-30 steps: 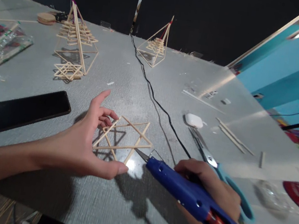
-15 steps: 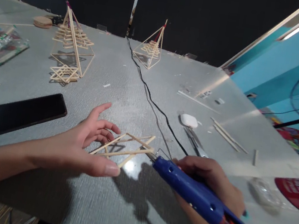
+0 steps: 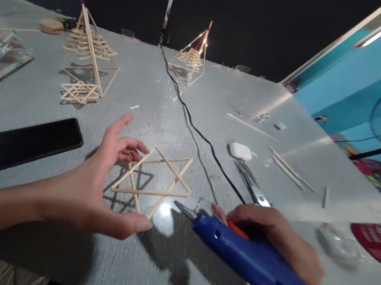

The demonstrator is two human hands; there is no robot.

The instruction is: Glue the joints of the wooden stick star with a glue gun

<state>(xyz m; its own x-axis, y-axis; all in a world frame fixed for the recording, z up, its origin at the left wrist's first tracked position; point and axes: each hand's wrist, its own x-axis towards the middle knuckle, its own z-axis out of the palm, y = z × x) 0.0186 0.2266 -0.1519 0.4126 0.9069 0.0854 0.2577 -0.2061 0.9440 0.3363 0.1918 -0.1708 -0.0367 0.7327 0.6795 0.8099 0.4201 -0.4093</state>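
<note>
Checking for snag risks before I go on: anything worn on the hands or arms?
Nothing shows. The left hand and right hand are bare: no gloves, rings, watch or bands visible. Both forearms are uncovered as far as the picture's edge, with no sleeve in view. Nails are short and unpainted.

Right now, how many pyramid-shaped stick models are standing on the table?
2. The larger pyramid stands far left, behind the phone. The smaller pyramid stands at the far edge, beside the black cable. None seems hidden.
</note>
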